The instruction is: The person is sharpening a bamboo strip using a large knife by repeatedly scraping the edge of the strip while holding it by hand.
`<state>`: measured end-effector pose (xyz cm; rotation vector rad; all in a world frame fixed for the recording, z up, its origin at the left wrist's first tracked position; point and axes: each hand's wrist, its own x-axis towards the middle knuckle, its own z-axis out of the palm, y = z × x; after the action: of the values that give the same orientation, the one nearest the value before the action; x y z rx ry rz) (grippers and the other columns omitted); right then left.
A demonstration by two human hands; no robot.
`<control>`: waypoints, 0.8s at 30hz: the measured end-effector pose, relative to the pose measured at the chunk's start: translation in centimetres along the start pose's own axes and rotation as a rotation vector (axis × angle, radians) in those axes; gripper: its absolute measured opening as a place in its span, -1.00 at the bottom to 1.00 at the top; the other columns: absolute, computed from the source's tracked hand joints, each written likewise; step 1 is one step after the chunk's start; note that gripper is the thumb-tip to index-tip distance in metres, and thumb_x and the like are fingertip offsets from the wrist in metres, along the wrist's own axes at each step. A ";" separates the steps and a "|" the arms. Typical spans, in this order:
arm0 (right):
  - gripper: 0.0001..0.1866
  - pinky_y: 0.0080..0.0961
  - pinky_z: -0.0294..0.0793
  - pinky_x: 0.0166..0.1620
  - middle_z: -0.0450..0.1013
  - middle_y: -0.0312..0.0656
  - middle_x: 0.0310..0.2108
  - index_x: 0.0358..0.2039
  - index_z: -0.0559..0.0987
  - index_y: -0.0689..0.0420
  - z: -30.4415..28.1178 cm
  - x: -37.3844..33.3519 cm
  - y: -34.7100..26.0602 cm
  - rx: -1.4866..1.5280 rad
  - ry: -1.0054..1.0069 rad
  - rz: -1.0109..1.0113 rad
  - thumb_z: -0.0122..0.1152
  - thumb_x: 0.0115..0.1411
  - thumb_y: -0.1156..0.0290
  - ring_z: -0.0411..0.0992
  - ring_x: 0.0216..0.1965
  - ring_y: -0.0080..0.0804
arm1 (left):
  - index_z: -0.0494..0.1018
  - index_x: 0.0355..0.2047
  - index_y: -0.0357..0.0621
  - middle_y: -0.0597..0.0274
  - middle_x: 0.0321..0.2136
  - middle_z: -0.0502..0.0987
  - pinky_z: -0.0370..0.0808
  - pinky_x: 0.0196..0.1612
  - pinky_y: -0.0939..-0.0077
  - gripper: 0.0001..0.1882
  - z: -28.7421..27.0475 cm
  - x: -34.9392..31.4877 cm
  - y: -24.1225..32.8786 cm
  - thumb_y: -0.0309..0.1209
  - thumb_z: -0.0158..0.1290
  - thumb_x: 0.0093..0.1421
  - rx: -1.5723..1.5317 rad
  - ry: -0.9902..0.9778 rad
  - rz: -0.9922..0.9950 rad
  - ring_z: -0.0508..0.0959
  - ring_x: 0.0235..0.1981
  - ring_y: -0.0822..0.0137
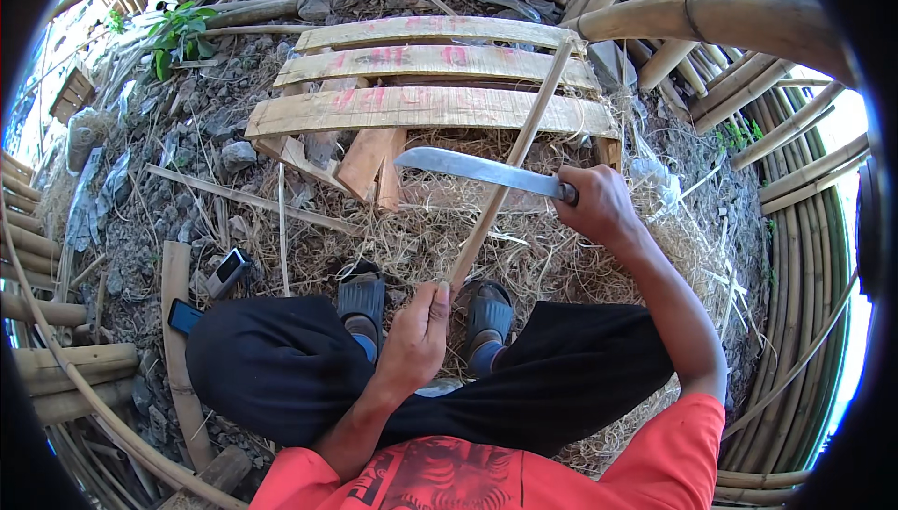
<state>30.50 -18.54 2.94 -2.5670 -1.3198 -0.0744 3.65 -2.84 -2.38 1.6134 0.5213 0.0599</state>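
Note:
My left hand [418,334] is closed round the near end of a long bamboo strip [517,156]. The strip slants up and away to the right, and its far end lies over the slats of a low wooden crate [433,112]. In my right hand [599,203] is the dark handle of a large knife [477,171]. Its broad steel blade points left and crosses the strip about midway. Whether the edge touches the strip, I cannot tell. Both hands are in front of my bent knees.
Pale shavings [412,229] cover the ground round my sandals [362,300]. To my left lie a phone [184,316], a small silver-and-black device [228,273] and a bamboo piece [178,360]. Bamboo poles [804,286] are stacked at right, with a thick pole [711,16] jutting in overhead.

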 end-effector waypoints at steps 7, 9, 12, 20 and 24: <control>-0.90 -0.15 0.49 -0.41 0.47 -0.02 -0.67 -0.53 0.59 0.14 -0.9 0.7 0.9 0.049 0.029 0.121 0.27 0.00 0.40 0.49 -0.59 0.03 | 0.32 -0.33 -0.21 0.40 -0.64 0.26 0.23 -0.53 0.54 -0.62 0.0 -0.6 0.2 -0.17 -0.24 0.52 0.050 0.007 0.021 0.25 -0.61 0.56; -0.87 -0.13 0.51 -0.37 0.49 -0.03 -0.65 -0.54 0.61 0.12 -1.9 1.1 2.0 0.066 0.031 0.252 0.23 0.03 0.34 0.50 -0.58 0.03 | 0.32 -0.33 -0.21 0.39 -0.64 0.27 0.24 -0.53 0.54 -0.61 0.2 -0.8 0.1 -0.17 -0.25 0.52 0.048 -0.001 0.025 0.25 -0.61 0.56; -0.83 -0.12 0.49 -0.36 0.49 -0.02 -0.65 -0.54 0.61 0.12 -1.9 0.8 3.7 -0.004 0.074 0.327 0.21 0.05 0.31 0.51 -0.57 0.00 | 0.32 -0.34 -0.21 0.37 -0.65 0.26 0.24 -0.54 0.54 -0.61 0.6 -1.0 0.2 -0.17 -0.25 0.52 0.106 -0.018 0.040 0.25 -0.62 0.55; -0.75 -0.13 0.47 -0.36 0.50 0.04 -0.61 -0.51 0.64 0.18 -3.0 1.5 5.4 0.015 0.139 0.508 0.21 0.12 0.25 0.50 -0.55 -0.05 | 0.32 -0.31 -0.23 0.32 -0.69 0.27 0.27 -0.54 0.48 -0.63 0.9 -1.1 0.8 -0.19 -0.26 0.52 0.116 -0.038 0.072 0.28 -0.65 0.49; -0.85 -0.24 0.49 -0.41 0.54 -0.04 -0.60 -0.42 0.65 0.15 -1.3 0.3 4.6 0.143 0.125 0.412 0.25 0.11 0.34 0.50 -0.62 -0.17 | 0.31 -0.31 -0.23 0.28 -0.69 0.28 0.28 -0.54 0.46 -0.64 0.8 -1.1 0.2 -0.20 -0.25 0.52 0.142 -0.022 0.078 0.28 -0.64 0.48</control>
<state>34.47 -21.20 3.37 -2.6045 -0.7072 -0.0589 2.94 -3.97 -2.02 1.7714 0.4540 0.0645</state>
